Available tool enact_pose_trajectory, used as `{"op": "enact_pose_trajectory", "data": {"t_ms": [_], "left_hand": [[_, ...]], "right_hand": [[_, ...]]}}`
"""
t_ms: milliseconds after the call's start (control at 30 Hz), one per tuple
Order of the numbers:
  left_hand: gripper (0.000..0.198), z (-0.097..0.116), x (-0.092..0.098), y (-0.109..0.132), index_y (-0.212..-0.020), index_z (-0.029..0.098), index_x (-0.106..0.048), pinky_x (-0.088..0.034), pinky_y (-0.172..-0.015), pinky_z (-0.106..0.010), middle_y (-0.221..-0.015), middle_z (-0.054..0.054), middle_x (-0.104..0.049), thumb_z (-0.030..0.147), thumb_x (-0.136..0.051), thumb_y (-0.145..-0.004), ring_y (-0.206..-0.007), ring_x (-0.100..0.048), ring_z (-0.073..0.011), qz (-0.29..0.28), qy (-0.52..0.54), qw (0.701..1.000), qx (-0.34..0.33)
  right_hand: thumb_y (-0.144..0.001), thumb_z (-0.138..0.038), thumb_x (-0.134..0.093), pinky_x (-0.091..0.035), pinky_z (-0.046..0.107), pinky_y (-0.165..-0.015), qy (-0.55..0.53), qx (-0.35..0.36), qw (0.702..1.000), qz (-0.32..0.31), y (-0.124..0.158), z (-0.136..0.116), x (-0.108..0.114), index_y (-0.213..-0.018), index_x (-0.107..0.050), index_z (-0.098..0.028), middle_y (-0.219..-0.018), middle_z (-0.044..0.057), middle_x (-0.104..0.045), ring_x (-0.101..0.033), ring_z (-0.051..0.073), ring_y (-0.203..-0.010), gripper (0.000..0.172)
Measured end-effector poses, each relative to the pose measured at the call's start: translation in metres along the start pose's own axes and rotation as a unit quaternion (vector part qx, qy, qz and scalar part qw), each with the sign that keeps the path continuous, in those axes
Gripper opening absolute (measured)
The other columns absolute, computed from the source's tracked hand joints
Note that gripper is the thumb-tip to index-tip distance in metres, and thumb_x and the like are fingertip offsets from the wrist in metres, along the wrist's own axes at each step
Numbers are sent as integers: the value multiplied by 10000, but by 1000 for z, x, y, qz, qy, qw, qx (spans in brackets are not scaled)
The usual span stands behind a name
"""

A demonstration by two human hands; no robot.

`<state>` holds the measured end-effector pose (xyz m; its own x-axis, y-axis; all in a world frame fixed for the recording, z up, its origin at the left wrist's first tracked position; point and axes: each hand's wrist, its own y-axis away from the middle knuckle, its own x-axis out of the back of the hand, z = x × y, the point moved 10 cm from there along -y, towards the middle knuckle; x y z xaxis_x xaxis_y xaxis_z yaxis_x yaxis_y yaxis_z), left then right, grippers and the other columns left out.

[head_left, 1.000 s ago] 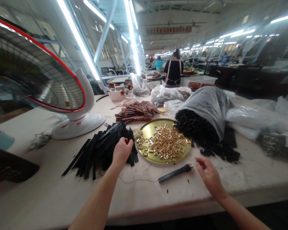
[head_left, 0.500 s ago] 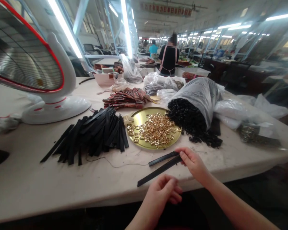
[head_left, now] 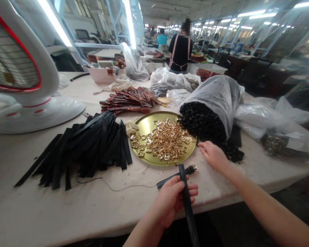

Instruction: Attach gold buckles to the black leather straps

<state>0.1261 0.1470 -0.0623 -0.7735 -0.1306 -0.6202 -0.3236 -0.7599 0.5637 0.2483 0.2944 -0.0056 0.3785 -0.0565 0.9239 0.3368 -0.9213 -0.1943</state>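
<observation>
A long black strap (head_left: 187, 206) crosses my left hand (head_left: 173, 197), held between thumb and fingers and running down past the table's front edge. Just beyond that hand lies a second black strap (head_left: 167, 181) with a gold buckle (head_left: 194, 168) at its right end. My right hand (head_left: 213, 155) is closed, fingertips together, by the right rim of a gold plate (head_left: 149, 120) and in front of a heap of small black loops (head_left: 204, 121). Whatever is in those fingertips is too small to make out. Many gold buckles (head_left: 167, 137) are heaped on the plate.
A pile of black straps (head_left: 90, 147) lies left of the plate, a loose thread (head_left: 118, 190) before it. Behind are reddish-brown strips (head_left: 131, 99) and plastic bags (head_left: 216, 92). A white fan (head_left: 38, 109) stands at left. A person (head_left: 180, 51) is across the table.
The strap that my right hand held is now in my left hand, turned to point toward me. My right hand has moved forward to the black loops. The view has shifted slightly.
</observation>
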Motion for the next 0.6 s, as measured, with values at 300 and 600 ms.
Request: {"op": "enact_pose_trajectory", "data": {"t_ms": [300,600], "left_hand": [[314,0,9,-5,-1060,165,-511,-535,-699,-273,-1020,-136,-662,148,-542,-748,-890,-647,-200,35,76,996,26],[264,19,21,-1,-1052,159,-490,-537,-759,-289,-1073,-135,-642,136,-496,-789,-950,-628,-203,66,116,989,-57]], "right_hand": [[-864,-254,-391,-371,312,-697,208,82,973,-58,-11,8,-26,-1079,-545,-158,-882,95,-606,-552,220,-783,281],[-868,-197,-382,-372,301,-717,179,88,976,-85,-27,1,-31,-1089,-544,-135,-916,109,-612,-557,209,-799,281]]}}
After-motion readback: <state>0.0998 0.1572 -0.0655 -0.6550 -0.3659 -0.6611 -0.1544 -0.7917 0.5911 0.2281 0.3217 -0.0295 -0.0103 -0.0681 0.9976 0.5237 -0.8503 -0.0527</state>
